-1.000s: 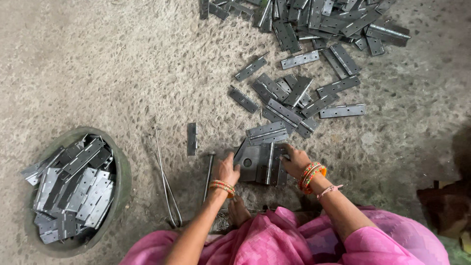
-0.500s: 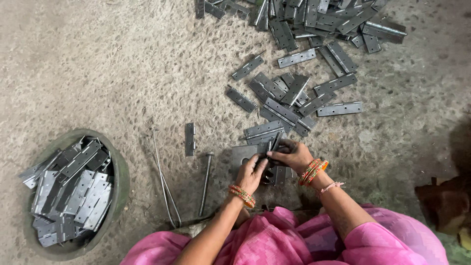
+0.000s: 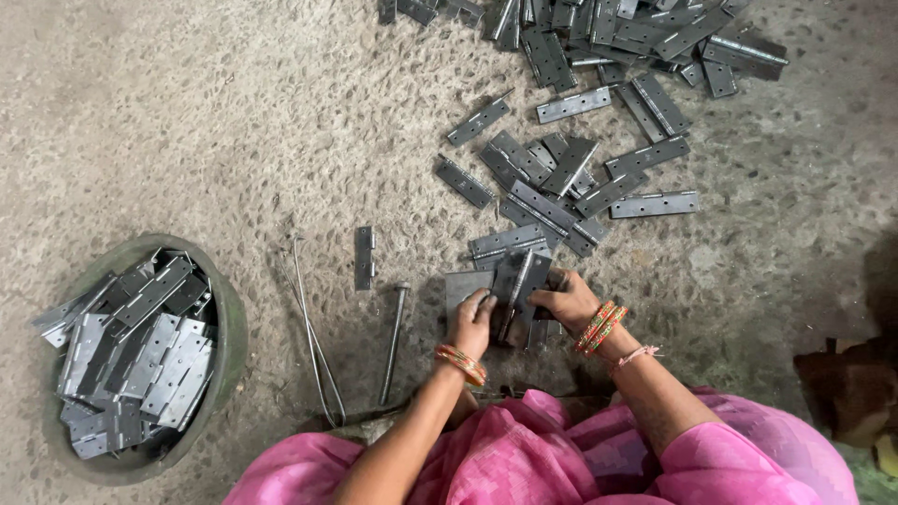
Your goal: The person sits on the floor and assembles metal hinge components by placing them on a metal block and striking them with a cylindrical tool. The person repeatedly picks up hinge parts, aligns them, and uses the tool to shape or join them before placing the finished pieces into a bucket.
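Observation:
I sit on a rough concrete floor in pink clothing. My left hand (image 3: 473,319) and my right hand (image 3: 567,300) both grip a grey metal hinge (image 3: 516,284), its two leaves partly folded upright between my fingers. It rests over a dark flat block (image 3: 462,283) on the floor. Just beyond my hands lies a scatter of loose hinge leaves (image 3: 552,182). A single hinge leaf (image 3: 363,257) lies apart to the left.
A round basin (image 3: 227,329) at the left holds several hinges. A long-shafted metal tool (image 3: 394,341) and thin metal rods (image 3: 311,332) lie on the floor left of my hands. A larger hinge heap (image 3: 617,33) spreads along the top edge. Brown objects (image 3: 847,393) sit at right.
My left hand moved right from the floor onto the hinge. Both hands have closed together on it and drawn it slightly nearer my lap.

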